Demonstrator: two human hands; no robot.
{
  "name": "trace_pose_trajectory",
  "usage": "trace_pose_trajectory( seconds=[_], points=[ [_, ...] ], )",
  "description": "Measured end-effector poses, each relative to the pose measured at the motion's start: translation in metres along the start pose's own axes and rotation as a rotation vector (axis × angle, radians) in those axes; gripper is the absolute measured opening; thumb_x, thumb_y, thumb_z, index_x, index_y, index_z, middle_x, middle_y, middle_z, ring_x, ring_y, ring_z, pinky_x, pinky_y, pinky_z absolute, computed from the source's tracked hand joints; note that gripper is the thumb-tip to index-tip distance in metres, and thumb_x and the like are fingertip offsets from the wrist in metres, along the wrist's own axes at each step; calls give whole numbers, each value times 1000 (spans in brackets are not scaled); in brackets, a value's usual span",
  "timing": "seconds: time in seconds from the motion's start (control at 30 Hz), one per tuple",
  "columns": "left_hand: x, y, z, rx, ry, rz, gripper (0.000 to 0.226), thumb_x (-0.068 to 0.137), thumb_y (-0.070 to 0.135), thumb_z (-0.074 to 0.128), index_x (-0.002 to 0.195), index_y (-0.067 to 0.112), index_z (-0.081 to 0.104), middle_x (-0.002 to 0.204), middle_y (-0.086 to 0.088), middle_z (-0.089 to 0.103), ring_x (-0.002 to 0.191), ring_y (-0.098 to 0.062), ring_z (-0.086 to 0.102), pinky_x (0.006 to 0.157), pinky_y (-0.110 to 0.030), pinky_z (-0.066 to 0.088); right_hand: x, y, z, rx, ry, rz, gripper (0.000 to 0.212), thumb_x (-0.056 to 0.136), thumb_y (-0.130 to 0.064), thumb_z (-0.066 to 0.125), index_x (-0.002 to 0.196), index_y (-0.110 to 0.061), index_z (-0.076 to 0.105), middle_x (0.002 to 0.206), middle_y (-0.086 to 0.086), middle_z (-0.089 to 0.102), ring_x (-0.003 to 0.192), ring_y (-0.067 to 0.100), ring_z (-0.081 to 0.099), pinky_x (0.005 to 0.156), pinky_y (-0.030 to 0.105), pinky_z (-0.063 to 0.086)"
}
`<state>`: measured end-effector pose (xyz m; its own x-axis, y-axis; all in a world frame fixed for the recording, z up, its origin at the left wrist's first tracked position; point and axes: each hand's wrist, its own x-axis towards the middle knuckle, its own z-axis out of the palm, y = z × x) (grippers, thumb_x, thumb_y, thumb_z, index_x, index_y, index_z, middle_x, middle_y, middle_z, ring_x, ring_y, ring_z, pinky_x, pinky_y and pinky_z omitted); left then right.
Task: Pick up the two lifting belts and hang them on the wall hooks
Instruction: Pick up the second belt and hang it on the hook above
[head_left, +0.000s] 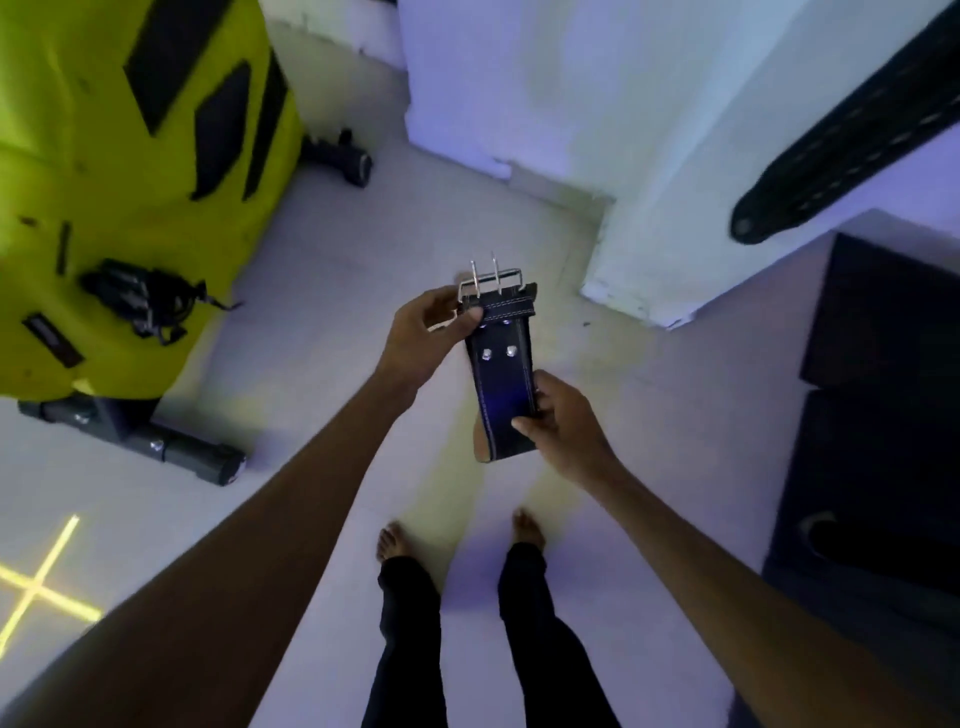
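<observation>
A black leather lifting belt (503, 374) with white stitching and a silver two-prong buckle is held in front of me over the floor, buckle end away from me. My left hand (428, 332) pinches it just below the buckle. My right hand (563, 421) grips the strap lower down, where it folds out of sight. A second black belt (852, 135) hangs against the white wall at the upper right, its rounded tip lowest. No wall hook is visible.
A yellow-green machine (130, 182) with black feet stands on the left. A white pillar (675, 182) rises ahead on the right. Dark mats (883, 415) cover the floor at the right. My bare feet (527, 530) stand on pale tile.
</observation>
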<state>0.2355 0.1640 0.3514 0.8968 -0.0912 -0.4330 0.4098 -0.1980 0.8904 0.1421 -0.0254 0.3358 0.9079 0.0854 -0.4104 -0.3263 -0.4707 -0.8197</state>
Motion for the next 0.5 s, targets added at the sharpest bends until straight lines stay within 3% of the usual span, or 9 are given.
trace_pose_trajectory(
  seconds=[0.1,0.2,0.4,0.5],
  points=[
    [-28,90,17,-6,-48,119,25,88,20,77,109,21,64,109,1,69,101,-7,63,88,-18,50,-35,-54,-55,60,90,-63,33,74,-10,60,106,-20,59,94,7,75,87,28,72,80,53,58],
    [-44,148,22,-34,-108,227,24,90,18,74,105,18,56,109,2,68,103,-5,63,95,-27,47,-51,-90,-89,117,140,-116,34,76,0,58,107,-16,61,93,11,75,88,33,71,79,42,56],
    [-111,273,45,15,-199,561,31,91,12,66,109,28,45,106,-11,64,87,-11,62,79,-24,53,-102,-181,-171,275,290,-208,30,90,8,60,115,-7,54,97,16,73,86,22,71,84,34,56],
    [-138,312,56,9,-220,677,34,90,7,64,111,28,48,102,-11,68,84,-16,63,79,-33,55,-128,-226,-199,327,408,-278,21,92,-1,64,109,-12,58,89,9,73,79,12,71,83,32,57]
  ],
)
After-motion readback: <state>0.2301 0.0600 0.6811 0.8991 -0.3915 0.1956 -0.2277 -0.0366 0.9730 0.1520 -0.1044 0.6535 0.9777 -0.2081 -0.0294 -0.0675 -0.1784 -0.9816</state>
